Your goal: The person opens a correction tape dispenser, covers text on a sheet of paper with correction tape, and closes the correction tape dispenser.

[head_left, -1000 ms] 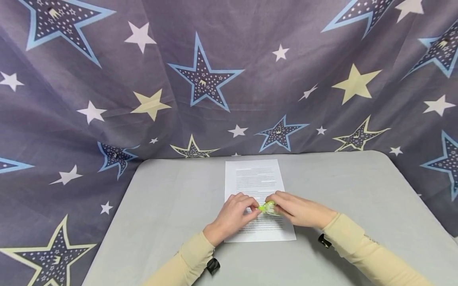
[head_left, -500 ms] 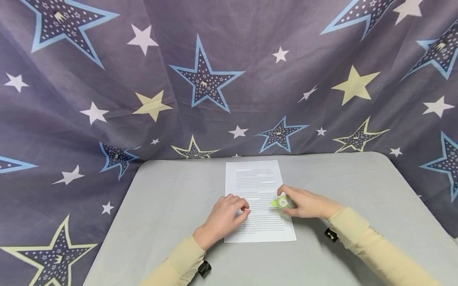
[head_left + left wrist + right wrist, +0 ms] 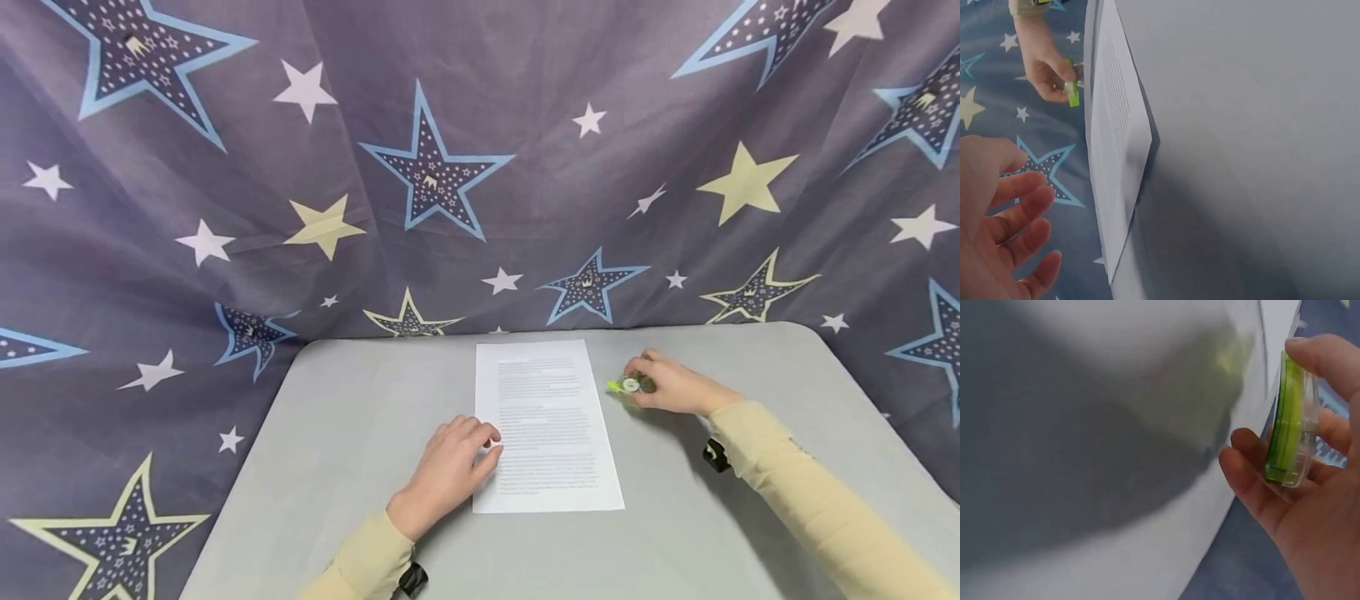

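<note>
A green correction tape (image 3: 631, 385) with a clear casing is in my right hand (image 3: 678, 388), beyond the right edge of a printed sheet of paper (image 3: 551, 433). In the right wrist view, thumb and fingers grip the correction tape (image 3: 1290, 425) by its sides, and its shadow falls on the table beneath. My left hand (image 3: 444, 468) is at the left edge of the sheet, its fingers loosely bent and holding nothing. The left wrist view shows those fingers (image 3: 1025, 219) relaxed and apart, with the printed paper (image 3: 1113, 119) beside them.
The grey table (image 3: 360, 417) extends on both sides of the sheet. Behind it hangs a dark curtain (image 3: 465, 50) patterned with stars. Each sleeve cuff has a black device beneath it, such as the right wrist device (image 3: 716, 455).
Both hands were together over the sheet at the correction tape's green tip. They have parted: the right carried the correction tape right and farther back, while the left withdrew leftward.
</note>
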`<state>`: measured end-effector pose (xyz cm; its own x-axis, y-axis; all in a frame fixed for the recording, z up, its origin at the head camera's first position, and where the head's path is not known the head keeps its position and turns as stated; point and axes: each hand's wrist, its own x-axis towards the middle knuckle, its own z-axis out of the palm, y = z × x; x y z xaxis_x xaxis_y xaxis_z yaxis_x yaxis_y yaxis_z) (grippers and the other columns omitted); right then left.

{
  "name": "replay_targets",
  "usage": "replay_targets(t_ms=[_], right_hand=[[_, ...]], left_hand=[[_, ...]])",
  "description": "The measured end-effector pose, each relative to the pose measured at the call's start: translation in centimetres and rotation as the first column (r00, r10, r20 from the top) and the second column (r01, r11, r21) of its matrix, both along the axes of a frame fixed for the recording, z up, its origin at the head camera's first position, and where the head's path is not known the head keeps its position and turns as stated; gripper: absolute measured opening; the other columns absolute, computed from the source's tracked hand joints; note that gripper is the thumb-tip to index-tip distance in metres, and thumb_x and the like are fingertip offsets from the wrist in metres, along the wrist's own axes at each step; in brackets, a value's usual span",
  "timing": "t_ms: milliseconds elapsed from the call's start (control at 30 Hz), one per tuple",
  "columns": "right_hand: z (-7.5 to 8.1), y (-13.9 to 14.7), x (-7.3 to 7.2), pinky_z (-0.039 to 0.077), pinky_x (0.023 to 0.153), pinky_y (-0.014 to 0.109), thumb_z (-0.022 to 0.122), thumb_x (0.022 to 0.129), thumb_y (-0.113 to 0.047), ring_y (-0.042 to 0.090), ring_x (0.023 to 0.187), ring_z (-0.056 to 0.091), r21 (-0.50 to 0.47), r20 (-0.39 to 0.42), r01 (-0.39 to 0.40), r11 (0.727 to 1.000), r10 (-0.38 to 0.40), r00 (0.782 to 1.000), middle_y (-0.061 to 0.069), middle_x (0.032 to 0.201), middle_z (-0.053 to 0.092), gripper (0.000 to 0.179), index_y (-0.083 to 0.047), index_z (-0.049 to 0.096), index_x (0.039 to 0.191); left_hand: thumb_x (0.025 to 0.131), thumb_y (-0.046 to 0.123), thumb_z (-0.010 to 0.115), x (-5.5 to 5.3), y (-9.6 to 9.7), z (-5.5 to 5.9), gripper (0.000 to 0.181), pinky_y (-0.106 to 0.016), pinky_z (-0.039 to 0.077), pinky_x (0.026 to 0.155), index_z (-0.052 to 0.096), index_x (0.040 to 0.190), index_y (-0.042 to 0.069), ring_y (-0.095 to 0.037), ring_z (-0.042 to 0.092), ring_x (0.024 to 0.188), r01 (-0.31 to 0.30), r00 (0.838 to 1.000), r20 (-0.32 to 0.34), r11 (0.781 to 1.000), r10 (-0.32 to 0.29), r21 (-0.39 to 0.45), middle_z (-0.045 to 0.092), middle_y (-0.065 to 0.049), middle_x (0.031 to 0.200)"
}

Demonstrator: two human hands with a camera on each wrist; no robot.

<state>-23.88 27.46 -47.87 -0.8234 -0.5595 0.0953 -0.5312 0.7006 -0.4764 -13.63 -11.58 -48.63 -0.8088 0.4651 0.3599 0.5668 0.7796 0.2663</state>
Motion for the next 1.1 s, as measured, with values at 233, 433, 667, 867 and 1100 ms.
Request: replay_targets(t_ms=[233, 433, 667, 867, 1100], right_hand=[[-1.4, 1.8, -2.2, 0.057, 0.081, 0.050, 0.081, 0.087, -0.017, 0.025, 0.085, 0.060, 0.039, -0.014, 0.119, 0.992, -0.119, 0.993, 0.015, 0.097, 0.060, 0.030, 0.003, 0.067, 0.105], [-1.5, 3.0, -3.9, 0.054, 0.087, 0.056, 0.080, 0.087, -0.018, 0.035, 0.089, 0.063, 0.082, -0.068, 0.192, 0.978, -0.187, 0.980, 0.022, 0.100, 0.062, 0.034, 0.007, 0.065, 0.105], [-1.4, 3.5, -4.4, 0.053, 0.087, 0.056, 0.080, 0.088, -0.020, 0.036, 0.090, 0.063, 0.102, -0.083, 0.205, 0.974, -0.197, 0.977, 0.023, 0.100, 0.063, 0.034, 0.006, 0.066, 0.105], [-1.4, 3.4, -4.5, 0.052, 0.086, 0.057, 0.081, 0.087, -0.021, 0.037, 0.090, 0.062, 0.115, -0.099, 0.227, 0.967, -0.216, 0.971, 0.020, 0.098, 0.062, 0.035, 0.004, 0.066, 0.105], [-1.6, 3.2, -4.7, 0.051, 0.088, 0.059, 0.082, 0.086, -0.023, 0.041, 0.094, 0.062, 0.142, -0.107, 0.244, 0.959, -0.230, 0.967, 0.021, 0.099, 0.061, 0.038, 0.004, 0.066, 0.106]], left_hand=[[0.096, 0.024, 0.073, 0.6, -0.2, -0.7, 0.008, -0.034, 0.046, 0.074, 0.072, 0.099, 0.016, -0.014, 0.057, 0.082, -0.009, 1.000, 0.001, 1.000, 0.009, 0.009, 0.067, 0.007, 0.085], [0.096, 0.023, 0.073, 0.6, -0.4, -0.6, 0.008, -0.033, 0.044, 0.073, 0.072, 0.099, 0.016, -0.014, 0.055, 0.081, -0.025, 1.000, -0.014, 1.000, 0.026, 0.009, 0.066, 0.006, 0.085], [0.096, 0.024, 0.073, 0.4, -0.5, -0.6, 0.008, -0.032, 0.044, 0.073, 0.073, 0.099, 0.017, -0.013, 0.055, 0.082, -0.036, 0.999, -0.016, 0.999, 0.036, 0.000, 0.064, 0.008, 0.085], [0.096, 0.025, 0.072, 0.1, -0.5, -0.5, 0.008, -0.032, 0.044, 0.073, 0.073, 0.099, 0.017, -0.013, 0.055, 0.082, -0.043, 0.999, -0.018, 0.999, 0.042, -0.013, 0.064, 0.009, 0.085], [0.097, 0.024, 0.071, 0.0, -0.6, -0.7, 0.007, -0.032, 0.043, 0.072, 0.073, 0.099, 0.018, -0.013, 0.055, 0.082, -0.052, 0.999, -0.003, 0.999, 0.052, -0.014, 0.064, 0.009, 0.084]])
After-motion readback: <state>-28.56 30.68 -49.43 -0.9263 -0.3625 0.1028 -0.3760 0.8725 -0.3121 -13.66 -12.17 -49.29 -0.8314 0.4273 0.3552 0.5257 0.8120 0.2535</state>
